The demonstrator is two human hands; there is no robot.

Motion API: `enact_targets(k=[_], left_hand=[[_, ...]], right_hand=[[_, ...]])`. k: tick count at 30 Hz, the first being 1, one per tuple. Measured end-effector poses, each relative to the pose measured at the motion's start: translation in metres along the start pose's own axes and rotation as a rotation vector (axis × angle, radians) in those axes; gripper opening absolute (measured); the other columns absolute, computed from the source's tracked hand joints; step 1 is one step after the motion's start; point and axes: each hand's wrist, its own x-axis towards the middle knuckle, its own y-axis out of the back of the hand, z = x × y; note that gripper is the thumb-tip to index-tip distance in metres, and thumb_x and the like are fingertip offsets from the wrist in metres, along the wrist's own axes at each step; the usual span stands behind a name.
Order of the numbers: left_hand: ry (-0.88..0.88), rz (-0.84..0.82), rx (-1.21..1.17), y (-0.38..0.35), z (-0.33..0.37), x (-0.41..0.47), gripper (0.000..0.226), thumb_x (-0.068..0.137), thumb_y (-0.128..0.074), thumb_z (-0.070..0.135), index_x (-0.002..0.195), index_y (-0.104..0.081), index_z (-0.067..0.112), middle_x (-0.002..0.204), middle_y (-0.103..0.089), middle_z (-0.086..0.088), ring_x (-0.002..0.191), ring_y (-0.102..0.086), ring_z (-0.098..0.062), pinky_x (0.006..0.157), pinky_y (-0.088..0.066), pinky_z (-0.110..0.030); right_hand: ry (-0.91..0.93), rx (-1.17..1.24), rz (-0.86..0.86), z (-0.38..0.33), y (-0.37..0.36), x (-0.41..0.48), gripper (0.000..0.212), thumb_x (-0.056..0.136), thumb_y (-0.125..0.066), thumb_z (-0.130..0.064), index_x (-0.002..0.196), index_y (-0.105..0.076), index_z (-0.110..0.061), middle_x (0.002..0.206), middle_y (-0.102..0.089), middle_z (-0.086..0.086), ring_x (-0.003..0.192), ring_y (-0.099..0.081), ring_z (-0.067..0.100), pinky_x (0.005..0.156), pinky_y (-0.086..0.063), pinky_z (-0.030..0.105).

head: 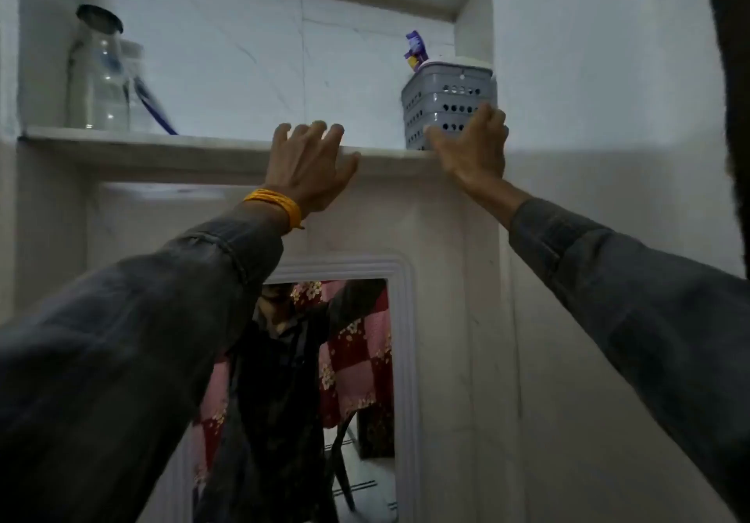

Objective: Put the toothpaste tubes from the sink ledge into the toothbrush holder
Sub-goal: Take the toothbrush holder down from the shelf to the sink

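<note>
The right hand (473, 149) is spreading its grip against the grey toothbrush holder (446, 104) on the shelf (162, 145), probably to lift it down, while the left hand (310, 169), grip spread and empty, is bracing on the edge left of the holder; no toothpaste tubes are showing.

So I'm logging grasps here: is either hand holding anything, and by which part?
The right hand is against the holder's lower front; a closed grip cannot be told. The left hand rests open on the shelf edge, holding nothing.

Single head-worn wide-angle view, tilted upward and forward, close to a wall niche; shelf (162, 145) across the upper half, mirror (357, 380) low at 6 o'clock.
</note>
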Motion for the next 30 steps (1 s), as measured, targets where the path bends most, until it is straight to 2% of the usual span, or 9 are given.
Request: enact_targets(k=[3,7,11,16,22,24,26,27,30], left_hand=[[-0.002,-0.038,0.094,-0.005,0.002,0.009,0.058,0.099,-0.020,0.056,0.092,-0.055,0.010,0.087,-0.069,-0.018,0.067,-0.050,-0.029,0.088,-0.040,-0.048],[-0.040,-0.072,0.105,-0.008,-0.003,0.012,0.064,0.100,-0.017,0.058,0.094,-0.057,0.008,0.085,-0.069,-0.019,0.066,-0.050,-0.029,0.084,-0.041,-0.047],[-0.044,-0.048,0.120,-0.008,-0.003,0.011,0.064,0.100,-0.019,0.057,0.096,-0.058,0.006,0.088,-0.069,-0.019,0.076,-0.062,-0.036,0.085,-0.040,-0.046],[0.008,-0.076,0.110,-0.002,0.003,0.005,0.062,0.101,-0.022,0.055,0.101,-0.059,0.005,0.094,-0.069,-0.021,0.085,-0.062,-0.038,0.088,-0.039,-0.048],[0.087,-0.081,-0.029,0.011,0.018,-0.025,0.050,0.096,-0.038,0.049,0.117,-0.054,0.007,0.114,-0.061,-0.020,0.107,-0.054,-0.038,0.101,-0.037,-0.051],[0.097,-0.013,-0.147,0.013,0.027,-0.055,0.049,0.093,-0.042,0.044,0.125,-0.051,0.009,0.128,-0.056,-0.017,0.120,-0.049,-0.035,0.106,-0.035,-0.049],[0.146,0.003,-0.271,0.017,0.037,-0.098,0.048,0.093,-0.043,0.039,0.130,-0.050,0.010,0.132,-0.054,-0.015,0.122,-0.049,-0.033,0.104,-0.035,-0.044],[0.163,-0.018,-0.315,0.018,0.042,-0.122,0.048,0.093,-0.044,0.037,0.132,-0.050,0.010,0.133,-0.054,-0.015,0.123,-0.049,-0.032,0.104,-0.035,-0.043],[0.181,-0.128,-0.367,0.015,0.053,-0.206,0.049,0.092,-0.046,0.034,0.134,-0.049,0.010,0.135,-0.055,-0.014,0.124,-0.050,-0.032,0.105,-0.036,-0.043]], right_hand=[[-0.088,0.046,-0.020,-0.003,-0.008,0.012,0.097,0.091,-0.079,-0.060,0.160,-0.037,-0.006,0.161,-0.044,0.017,0.149,-0.047,0.037,0.118,-0.050,0.049],[-0.155,0.173,-0.009,-0.004,-0.012,0.018,0.113,0.072,-0.084,-0.066,0.158,-0.040,-0.008,0.154,-0.057,0.012,0.139,-0.060,0.035,0.110,-0.060,0.050],[-0.168,0.178,0.016,-0.006,-0.005,0.021,0.101,0.076,-0.090,-0.060,0.151,-0.046,-0.009,0.144,-0.065,0.007,0.130,-0.068,0.028,0.100,-0.065,0.042],[-0.187,0.178,0.008,-0.010,0.022,0.014,0.101,0.079,-0.088,-0.062,0.153,-0.045,-0.009,0.150,-0.059,0.009,0.137,-0.062,0.027,0.099,-0.058,0.034],[-0.163,0.323,0.039,0.002,0.072,-0.041,0.107,0.067,-0.095,-0.055,0.151,-0.049,-0.008,0.149,-0.063,0.008,0.135,-0.066,0.023,0.109,-0.061,0.034],[-0.148,0.426,-0.010,0.011,0.087,-0.079,0.092,0.063,-0.095,-0.052,0.140,-0.060,-0.016,0.134,-0.073,-0.001,0.119,-0.074,0.010,0.102,-0.066,0.036],[-0.145,0.475,-0.111,0.031,0.092,-0.122,0.056,0.071,-0.096,-0.041,0.119,-0.071,-0.029,0.114,-0.079,-0.013,0.098,-0.077,-0.007,0.092,-0.070,0.032],[-0.160,0.488,-0.146,0.044,0.090,-0.147,0.056,0.070,-0.097,-0.041,0.119,-0.073,-0.028,0.113,-0.080,-0.014,0.097,-0.077,-0.008,0.089,-0.070,0.030],[-0.285,0.443,-0.235,0.094,0.070,-0.236,0.108,0.055,-0.101,-0.051,0.145,-0.058,-0.008,0.135,-0.075,-0.002,0.117,-0.076,0.015,0.094,-0.066,0.036]])
